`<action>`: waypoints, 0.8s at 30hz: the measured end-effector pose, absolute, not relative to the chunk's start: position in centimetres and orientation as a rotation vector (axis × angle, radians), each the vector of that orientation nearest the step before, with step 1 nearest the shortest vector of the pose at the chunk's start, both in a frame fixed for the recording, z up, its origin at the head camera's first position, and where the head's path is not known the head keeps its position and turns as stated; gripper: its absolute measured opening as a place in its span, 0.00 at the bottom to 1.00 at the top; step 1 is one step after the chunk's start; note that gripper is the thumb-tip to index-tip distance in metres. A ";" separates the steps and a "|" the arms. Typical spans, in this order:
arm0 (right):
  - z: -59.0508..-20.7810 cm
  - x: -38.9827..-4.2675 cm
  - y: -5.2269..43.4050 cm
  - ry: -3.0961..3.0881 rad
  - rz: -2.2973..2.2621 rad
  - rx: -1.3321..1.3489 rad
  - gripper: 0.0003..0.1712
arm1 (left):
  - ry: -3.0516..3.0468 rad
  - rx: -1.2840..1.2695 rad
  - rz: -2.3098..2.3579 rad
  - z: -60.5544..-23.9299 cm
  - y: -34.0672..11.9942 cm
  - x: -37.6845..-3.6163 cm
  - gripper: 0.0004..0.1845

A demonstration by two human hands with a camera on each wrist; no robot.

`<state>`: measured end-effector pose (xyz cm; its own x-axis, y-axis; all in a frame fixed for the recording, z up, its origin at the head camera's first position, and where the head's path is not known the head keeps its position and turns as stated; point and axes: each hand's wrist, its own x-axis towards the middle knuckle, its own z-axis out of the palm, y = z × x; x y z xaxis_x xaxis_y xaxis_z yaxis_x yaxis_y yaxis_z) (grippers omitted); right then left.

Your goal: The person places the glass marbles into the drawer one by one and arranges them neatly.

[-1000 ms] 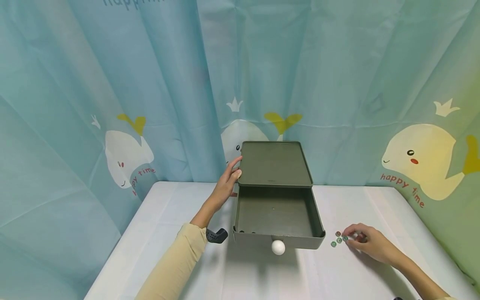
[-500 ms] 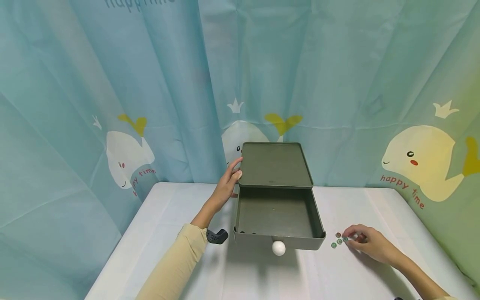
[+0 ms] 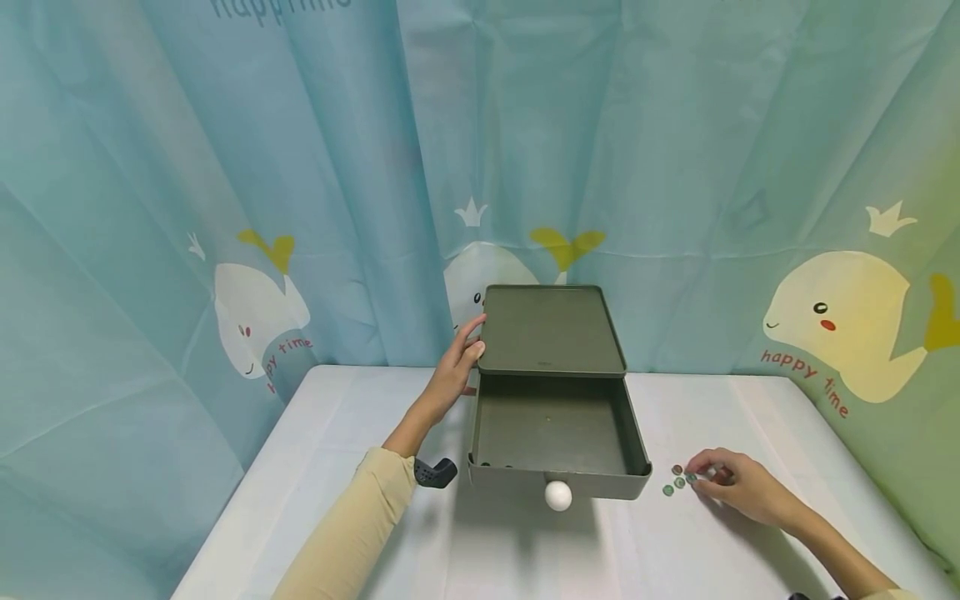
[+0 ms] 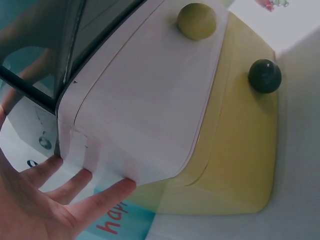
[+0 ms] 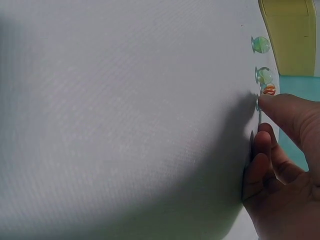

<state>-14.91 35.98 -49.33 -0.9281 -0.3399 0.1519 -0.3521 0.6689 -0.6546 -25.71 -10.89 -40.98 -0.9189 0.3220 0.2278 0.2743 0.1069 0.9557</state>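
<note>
A small drawer cabinet has its dark green top drawer (image 3: 555,421) pulled out, a white knob (image 3: 558,496) on its front. My left hand (image 3: 447,375) rests against the cabinet's left side; in the left wrist view its spread, straight fingers (image 4: 107,197) touch the side of the white drawer (image 4: 145,100). On the table at right, my right hand (image 3: 746,490) pinches a green marble (image 3: 692,477) between thumb and forefinger, its other fingers curled. Beside it lie green marbles (image 3: 679,482) and a reddish one (image 3: 677,469), which the right wrist view shows as orange-striped glass (image 5: 269,89).
Two small dark round things (image 3: 486,464) lie inside the open drawer by its front wall. Under the white drawer is a yellow drawer (image 4: 235,135) with a dark green knob (image 4: 265,76). A whale-print curtain (image 3: 337,167) hangs behind and beside the white table (image 3: 300,517).
</note>
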 end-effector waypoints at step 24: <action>-42.2 -16.6 36.2 -2.729 1.048 0.711 0.09 | 2.323 0.619 1.968 -41.1 -10.9 -25.6 0.30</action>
<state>-16.61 36.24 -42.24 -0.8800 -0.3806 0.2840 -0.4729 0.6474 -0.5977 -25.60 -10.88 -41.06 -0.9201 0.3199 0.2260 0.2755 0.1183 0.9540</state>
